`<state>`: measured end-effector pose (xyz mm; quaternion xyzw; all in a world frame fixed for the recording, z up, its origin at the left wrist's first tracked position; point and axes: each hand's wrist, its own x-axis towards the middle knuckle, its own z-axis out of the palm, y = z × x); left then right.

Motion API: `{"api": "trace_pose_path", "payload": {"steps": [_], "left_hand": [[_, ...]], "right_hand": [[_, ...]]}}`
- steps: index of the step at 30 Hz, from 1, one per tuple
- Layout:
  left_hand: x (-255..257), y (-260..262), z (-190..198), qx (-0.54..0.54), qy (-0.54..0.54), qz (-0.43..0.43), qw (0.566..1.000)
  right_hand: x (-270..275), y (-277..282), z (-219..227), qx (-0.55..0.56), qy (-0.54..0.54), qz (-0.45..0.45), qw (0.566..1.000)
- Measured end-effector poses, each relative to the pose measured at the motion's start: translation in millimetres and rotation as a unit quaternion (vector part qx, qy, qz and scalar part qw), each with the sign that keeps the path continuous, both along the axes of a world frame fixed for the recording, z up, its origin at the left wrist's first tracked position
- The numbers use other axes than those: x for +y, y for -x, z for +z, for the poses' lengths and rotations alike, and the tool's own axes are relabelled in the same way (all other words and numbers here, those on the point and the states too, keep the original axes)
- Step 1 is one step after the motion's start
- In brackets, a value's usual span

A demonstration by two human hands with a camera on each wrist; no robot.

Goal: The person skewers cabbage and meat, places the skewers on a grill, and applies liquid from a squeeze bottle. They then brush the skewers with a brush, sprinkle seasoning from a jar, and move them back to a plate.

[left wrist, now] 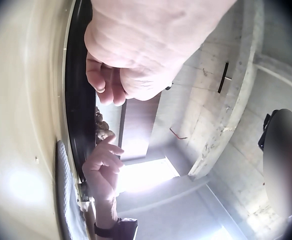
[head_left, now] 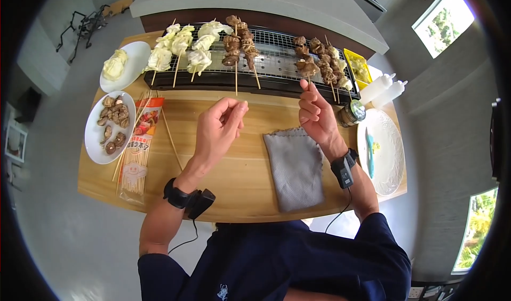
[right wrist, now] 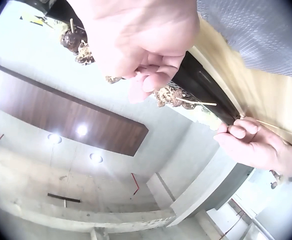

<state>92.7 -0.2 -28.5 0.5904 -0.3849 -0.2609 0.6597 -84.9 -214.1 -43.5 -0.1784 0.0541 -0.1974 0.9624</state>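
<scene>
My right hand (head_left: 319, 117) is at the grill's front edge, thumb and index finger pinching the lower stick end of a meat skewer (head_left: 307, 66). In the right wrist view the right hand (right wrist: 146, 45) hides most of that skewer. My left hand (head_left: 215, 130) hovers over the table, in front of the grill, its fingers curled and thumb against the index finger, with nothing visible in its grasp. Two meat skewers (head_left: 232, 44) lie on the grill (head_left: 277, 80) beyond it. Cabbage skewers (head_left: 182, 41) lie on the grill's left part.
At the left are a plate of cabbage (head_left: 137, 54), a plate of mushrooms (head_left: 93, 141) and a packet of sticks (head_left: 137, 165). A grey cloth (head_left: 295, 170) lies between my forearms. At right stand a jar (head_left: 351, 113), white bottles (head_left: 377, 88) and a large plate (head_left: 391, 152).
</scene>
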Motion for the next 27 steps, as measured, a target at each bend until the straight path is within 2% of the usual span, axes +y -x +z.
{"api": "trace_pose_path", "payload": {"steps": [1, 3, 4, 8, 11, 16, 27], "left_hand": [[0, 0, 0, -0.007, -0.005, 0.002, 1.000], [1, -1, 1, -0.011, -0.010, -0.003, 1.000], [2, 0, 1, -0.015, -0.017, -0.008, 1.000], [4, 3, 4, -0.021, -0.005, -0.014, 1.000], [6, 5, 6, -0.035, -0.006, -0.019, 0.999], [6, 6, 7, -0.036, -0.019, -0.016, 0.999], [6, 9, 6, -0.041, -0.020, -0.021, 0.999]], "right_hand": [[-1, -3, 1, 0.000, 0.001, 0.001, 1.000], [-4, -7, 5, 0.046, 0.145, -0.040, 0.988], [1, -11, 13, 0.103, 0.187, -0.085, 0.973], [9, -21, 28, 0.199, 0.261, -0.126, 0.936], [6, -28, 24, 0.246, 0.301, -0.105, 0.916], [14, -43, 24, 0.258, 0.311, -0.054, 0.913], [17, -63, 28, 0.260, 0.317, -0.023, 0.912]]}}
